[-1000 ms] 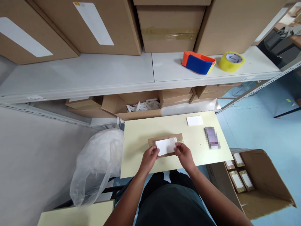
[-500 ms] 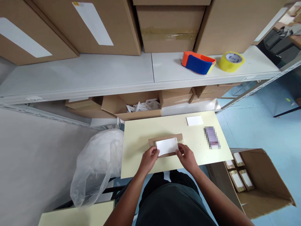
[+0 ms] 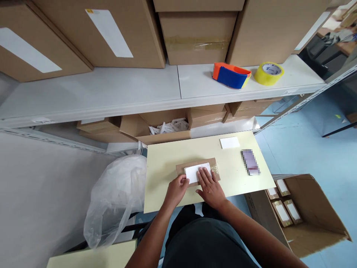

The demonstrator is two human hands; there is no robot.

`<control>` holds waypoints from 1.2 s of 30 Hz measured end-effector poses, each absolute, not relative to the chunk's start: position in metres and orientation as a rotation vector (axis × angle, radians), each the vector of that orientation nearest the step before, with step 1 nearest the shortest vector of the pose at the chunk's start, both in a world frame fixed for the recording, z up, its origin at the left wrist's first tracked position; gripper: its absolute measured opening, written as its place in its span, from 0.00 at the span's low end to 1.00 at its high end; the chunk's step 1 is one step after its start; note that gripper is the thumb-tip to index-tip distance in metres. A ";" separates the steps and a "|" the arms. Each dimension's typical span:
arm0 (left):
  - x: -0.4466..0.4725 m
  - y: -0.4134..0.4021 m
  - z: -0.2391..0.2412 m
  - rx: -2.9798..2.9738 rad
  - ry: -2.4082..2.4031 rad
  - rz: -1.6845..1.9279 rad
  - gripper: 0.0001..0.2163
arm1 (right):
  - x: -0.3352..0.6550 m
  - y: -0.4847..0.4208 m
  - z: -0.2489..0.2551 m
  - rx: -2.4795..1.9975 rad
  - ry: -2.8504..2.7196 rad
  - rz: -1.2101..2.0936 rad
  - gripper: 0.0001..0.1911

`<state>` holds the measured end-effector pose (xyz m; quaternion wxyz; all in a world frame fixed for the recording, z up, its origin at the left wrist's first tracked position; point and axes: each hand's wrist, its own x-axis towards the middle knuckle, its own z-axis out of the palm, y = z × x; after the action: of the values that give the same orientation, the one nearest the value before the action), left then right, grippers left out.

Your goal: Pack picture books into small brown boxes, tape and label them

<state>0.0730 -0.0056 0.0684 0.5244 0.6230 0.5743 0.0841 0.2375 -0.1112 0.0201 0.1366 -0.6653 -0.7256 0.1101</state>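
A flat brown cardboard packet [image 3: 180, 167] lies in the middle of a pale yellow table [image 3: 161, 167], with a white label [image 3: 192, 173] on top of it. My right hand [image 3: 209, 186] lies flat on the label's right part, fingers stretched out. My left hand [image 3: 176, 190] is curled at the packet's left end, its fingers pinching the label's left edge. A strip of clear tape [image 3: 215, 168] shows at the packet's right end.
A second white label [image 3: 229, 142] and a blurred purple item [image 3: 250, 162] lie at the table's far right. An open carton [image 3: 306, 208] with packets stands on the floor right. A plastic bag [image 3: 117, 197] sits left. A tape dispenser [image 3: 230, 75] and yellow tape roll [image 3: 268, 73] rest on the shelf.
My right hand has gone from pinching the label's right edge to lying flat on top of it. The left hand has stayed at the left edge.
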 end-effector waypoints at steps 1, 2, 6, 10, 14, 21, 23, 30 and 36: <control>0.072 -0.006 0.070 1.539 1.385 0.186 0.13 | 0.240 -0.112 0.017 -1.926 -2.113 0.313 0.43; 0.072 -0.007 0.072 1.608 1.400 0.177 0.13 | 0.241 -0.112 0.015 -1.926 -2.121 0.306 0.44; 0.072 -0.029 0.072 2.046 1.467 0.299 0.18 | 0.242 -0.110 0.013 -1.918 -2.141 0.279 0.45; 0.080 -0.064 0.052 2.465 1.171 0.449 0.24 | 0.242 -0.109 0.014 -1.917 -2.152 0.270 0.42; 0.089 -0.082 0.026 2.746 1.032 0.372 0.31 | 0.246 -0.113 0.016 -1.887 -2.172 0.237 0.37; 0.098 -0.083 0.008 2.926 0.994 0.198 0.38 | 0.261 -0.130 0.010 -1.861 -2.224 0.115 0.39; 0.098 -0.082 0.007 2.925 0.999 0.160 0.39 | 0.264 -0.132 0.008 -1.876 -2.263 0.117 0.42; 0.079 -0.078 0.008 2.892 1.086 0.047 0.39 | 0.280 -0.141 0.014 -2.078 -2.194 0.083 0.41; 0.095 -0.079 0.005 2.928 1.021 0.099 0.38 | 0.269 -0.143 0.016 -1.944 -2.274 0.117 0.44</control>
<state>0.0948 -0.0795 0.0052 0.0197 0.9436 0.3290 0.0320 0.2688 -0.1428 0.0165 0.0738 -0.6475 -0.7575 0.0391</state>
